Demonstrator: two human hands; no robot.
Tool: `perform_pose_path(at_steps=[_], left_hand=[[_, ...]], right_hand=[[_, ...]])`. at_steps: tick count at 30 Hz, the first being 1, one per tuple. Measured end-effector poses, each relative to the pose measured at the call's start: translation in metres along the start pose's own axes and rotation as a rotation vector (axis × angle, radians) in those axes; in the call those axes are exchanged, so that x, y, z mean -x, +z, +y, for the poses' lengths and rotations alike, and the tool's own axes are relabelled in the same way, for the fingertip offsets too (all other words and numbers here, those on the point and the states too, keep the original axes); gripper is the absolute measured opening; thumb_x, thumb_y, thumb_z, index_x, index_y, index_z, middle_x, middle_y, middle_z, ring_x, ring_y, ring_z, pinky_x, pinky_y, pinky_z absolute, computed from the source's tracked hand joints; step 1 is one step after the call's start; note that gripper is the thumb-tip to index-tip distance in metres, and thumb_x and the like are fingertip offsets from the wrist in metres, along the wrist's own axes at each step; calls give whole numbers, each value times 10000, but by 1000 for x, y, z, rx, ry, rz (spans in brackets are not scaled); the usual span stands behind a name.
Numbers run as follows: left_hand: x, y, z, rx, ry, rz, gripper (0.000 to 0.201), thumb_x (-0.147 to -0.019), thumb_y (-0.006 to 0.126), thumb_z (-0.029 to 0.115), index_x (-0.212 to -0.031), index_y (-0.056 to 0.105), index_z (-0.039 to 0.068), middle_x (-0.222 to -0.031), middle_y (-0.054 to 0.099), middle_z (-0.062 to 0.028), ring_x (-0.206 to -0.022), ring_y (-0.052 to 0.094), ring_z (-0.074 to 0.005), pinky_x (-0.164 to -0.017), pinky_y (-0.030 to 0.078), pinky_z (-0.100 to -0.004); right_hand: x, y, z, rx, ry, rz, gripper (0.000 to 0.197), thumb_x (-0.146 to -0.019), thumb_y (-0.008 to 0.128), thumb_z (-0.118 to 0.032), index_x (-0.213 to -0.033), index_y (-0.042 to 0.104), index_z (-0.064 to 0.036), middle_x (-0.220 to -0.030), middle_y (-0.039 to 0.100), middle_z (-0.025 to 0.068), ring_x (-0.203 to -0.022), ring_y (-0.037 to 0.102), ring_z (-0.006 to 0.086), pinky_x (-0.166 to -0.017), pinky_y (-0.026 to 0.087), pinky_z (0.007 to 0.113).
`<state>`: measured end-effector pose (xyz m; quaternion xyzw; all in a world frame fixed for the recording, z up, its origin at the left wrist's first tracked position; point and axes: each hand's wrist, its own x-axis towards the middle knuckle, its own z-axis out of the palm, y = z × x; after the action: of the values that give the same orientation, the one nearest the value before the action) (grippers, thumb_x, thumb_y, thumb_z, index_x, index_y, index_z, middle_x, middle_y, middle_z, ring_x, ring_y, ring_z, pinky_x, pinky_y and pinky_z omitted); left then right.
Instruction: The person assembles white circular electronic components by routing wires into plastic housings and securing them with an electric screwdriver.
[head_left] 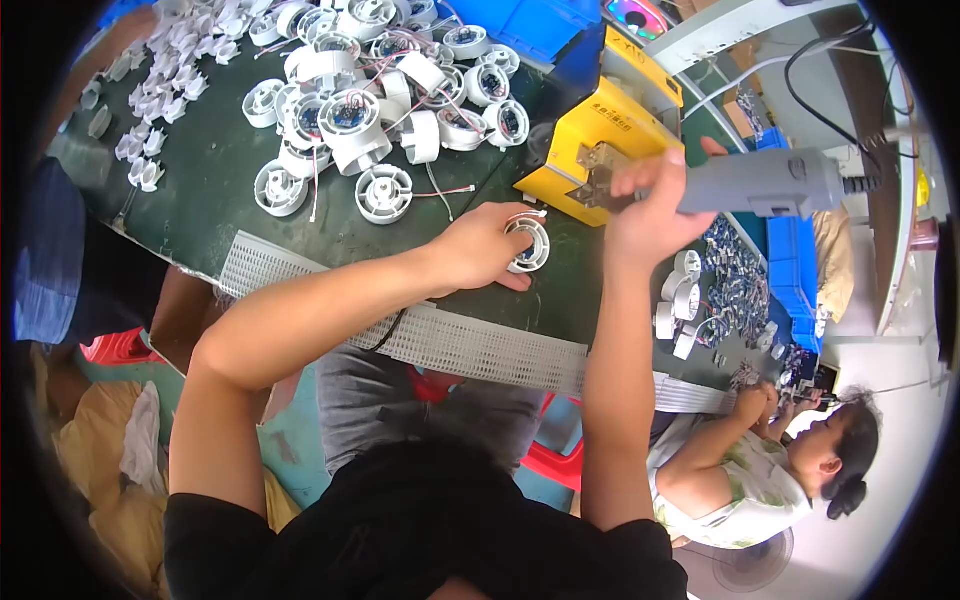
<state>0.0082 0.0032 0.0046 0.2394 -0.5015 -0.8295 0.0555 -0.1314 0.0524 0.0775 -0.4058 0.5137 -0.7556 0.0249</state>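
Observation:
My left hand is closed round the edge of a small white round motor housing on the dark green tabletop. The housing's open side faces up, and a short lead with a white plug shows at its top. My right hand grips a grey corded electric screwdriver, held sideways with its cord end to the right. Its front end lies by the metal plate on a yellow boxy machine. Blur and my fingers hide the tip, so I cannot tell whether it touches the plate.
White housings with wires are heaped ahead; small white plastic parts spread at far left. Blue bins stand behind. A perforated white strip lines the near edge. At right, a co-worker sits beside a pile of small parts.

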Motion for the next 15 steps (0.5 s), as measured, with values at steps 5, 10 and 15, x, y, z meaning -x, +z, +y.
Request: perform_pose_path(at_steps=[5,10,15], left_hand=[[3,0,3,-21,-3,14,336,-987,456,85,-1306,479,-16,-1058,594,-126,-849,671,-222,-770,619,-343],[-2,-2,-1,-31,25,-12,301,-980,458,82,-1255,519,-25,-1078,590,-120,-918,644,-211,-791,620,-341],[1,-1,-2,-28,39,9,372,-960,451,79,-1311,497,-35,-1048,607,-159,-817,684,-222,-728,613,-321]], right_hand=[[42,7,-16,-134,128,45,410,-946,500,-84,-1327,349,-90,-589,394,26,-446,391,132,-414,360,293],[58,13,-17,-158,171,46,405,-941,503,-100,-1312,342,-92,-571,396,25,-434,409,131,-407,370,294],[60,14,-15,-139,171,28,399,-947,501,-103,-1312,341,-91,-573,399,25,-435,406,130,-409,374,296]])
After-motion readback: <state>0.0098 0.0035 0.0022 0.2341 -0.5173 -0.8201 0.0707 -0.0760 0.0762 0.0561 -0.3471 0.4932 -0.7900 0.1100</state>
